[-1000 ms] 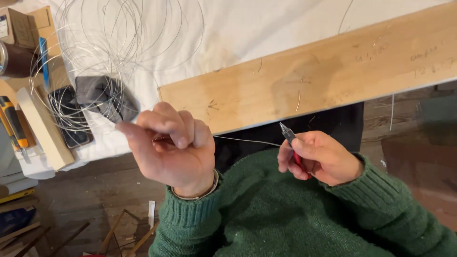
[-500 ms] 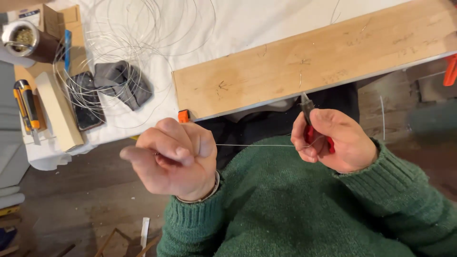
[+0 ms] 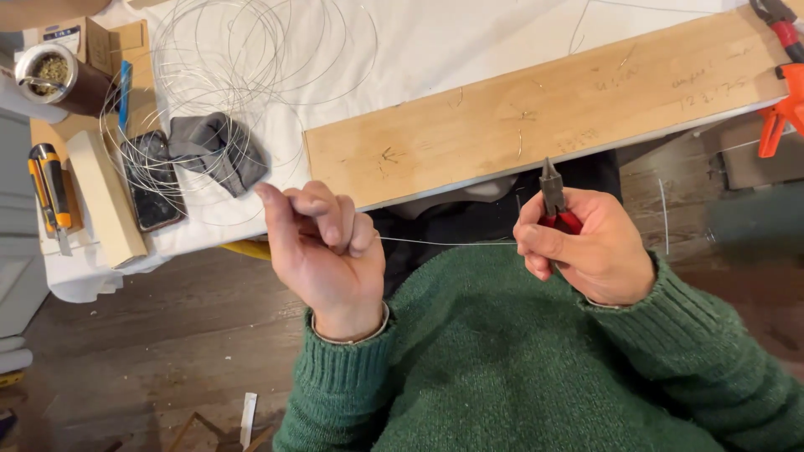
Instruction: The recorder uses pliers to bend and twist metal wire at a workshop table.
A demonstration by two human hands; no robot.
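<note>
Head view is showing a thin, bright metal wire (image 3: 444, 243) running straight and level between two hands, in front of a chest in a chunky green knitted sweater (image 3: 502, 360). On the left, the left hand (image 3: 331, 251) is curling narrow, fingertips pinched together on one end of the wire, palm turned toward the camera, wrist bent back. On the right, the right hand (image 3: 586, 247) is wrapping around red-handled pliers (image 3: 554, 197), whose dark pointed metal nose is sticking upward out of the fist; thumb and forefinger are pinching the other end of the wire.

Both hands are hovering just off the near edge of a long, pale wooden plank (image 3: 536, 125) with a smooth, lightly marked face, lying on a white cloth-covered table (image 3: 419, 42). Loose coils of the same thin wire (image 3: 243, 50) are sprawling over the cloth at upper left, beside a crumpled grey cloth (image 3: 218, 151), a dark flat phone (image 3: 152, 180), a pale rectangular wooden block (image 3: 105, 197) and a yellow-and-black utility knife (image 3: 48, 180). An orange clamp (image 3: 783, 100) is gripping the plank's far right end. Dark wooden floor (image 3: 151, 343) is lying open below the table edge to the left of the left hand.
</note>
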